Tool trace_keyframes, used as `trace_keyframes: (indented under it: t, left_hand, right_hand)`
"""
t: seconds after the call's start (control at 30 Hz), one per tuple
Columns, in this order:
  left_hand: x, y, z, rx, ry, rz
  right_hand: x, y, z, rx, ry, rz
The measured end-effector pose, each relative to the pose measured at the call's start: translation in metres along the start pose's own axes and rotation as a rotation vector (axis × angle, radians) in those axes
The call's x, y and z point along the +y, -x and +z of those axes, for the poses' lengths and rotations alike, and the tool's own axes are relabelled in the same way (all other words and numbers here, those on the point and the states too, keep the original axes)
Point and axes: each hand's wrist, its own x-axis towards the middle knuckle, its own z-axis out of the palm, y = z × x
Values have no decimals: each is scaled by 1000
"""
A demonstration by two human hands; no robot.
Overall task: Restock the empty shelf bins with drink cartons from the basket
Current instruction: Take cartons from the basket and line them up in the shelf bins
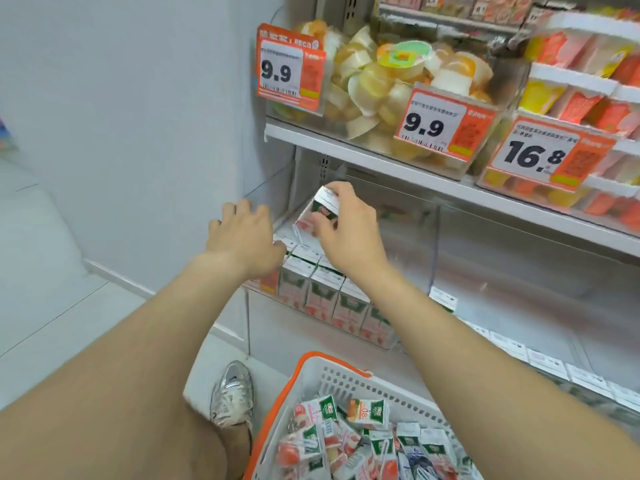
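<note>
A clear shelf bin [431, 258] on the lower shelf holds rows of small green, white and pink drink cartons [323, 296]. My right hand [346, 230] grips one tilted carton [320, 211] above the back rows of that bin. My left hand [242, 233] reaches over the bin's left edge with fingers spread, holding nothing; its fingertips are hidden behind the hand. At the bottom, a white basket with an orange rim [322, 375] holds several loose cartons [367, 441]. The bin space to the right behind the clear divider looks bare.
A shelf above [381, 161] carries clear bins of jelly cups [381, 84] with orange price tags. A grey wall [138, 116] stands to the left. A white row of carton tops [540, 358] runs along the lower right. My shoe [232, 393] is beside the basket.
</note>
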Motion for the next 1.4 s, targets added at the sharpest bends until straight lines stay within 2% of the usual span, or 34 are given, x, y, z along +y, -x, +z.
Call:
trace_keyframes:
  t: [0.1, 0.2, 0.37, 0.6, 0.7, 0.8, 0.87, 0.93, 1.0, 1.07, 1.17, 1.23, 1.4]
  left_hand:
    - [-12, -6, 2, -30, -47, 48]
    - [-20, -9, 7, -104, -92, 82]
    - [-26, -9, 15, -345, -19, 63]
    - [-28, -8, 13, -371, 7, 86]
    - [-19, -1, 10, -326, -26, 89]
    - [-3, 10, 4, -256, -68, 95]
    - [9, 21, -2, -198, -69, 111]
    - [20, 32, -7, -162, -51, 168]
    - [33, 47, -7, -217, 3, 264]
    - [50, 64, -2, -313, 34, 354]
    - [78, 88, 20, -445, -43, 470]
    - [94, 100, 44, -556, -120, 501]
    - [107, 125, 125, -759, -291, 502]
  right_hand:
    - [-1, -38, 32, -120, 2, 181]
    - [3, -68, 67, -307, 19, 270]
    - [3, -91, 92, -554, 49, 274]
    - [7, -86, 79, -690, 100, 220]
    - [8, -73, 60, -564, 126, 166]
    - [4, -50, 30, -372, 221, -37]
    - [-3, -20, 4, -238, 188, -142]
    - [-8, 15, -25, -229, 114, -177]
    - [-11, 53, -50, -355, 192, -183]
    - [-1, 88, -64, -601, 344, -147]
    - [32, 141, -71, -987, 477, -47]
    - [52, 173, -75, -1086, 503, 41]
    - [95, 206, -73, -1136, 604, 123]
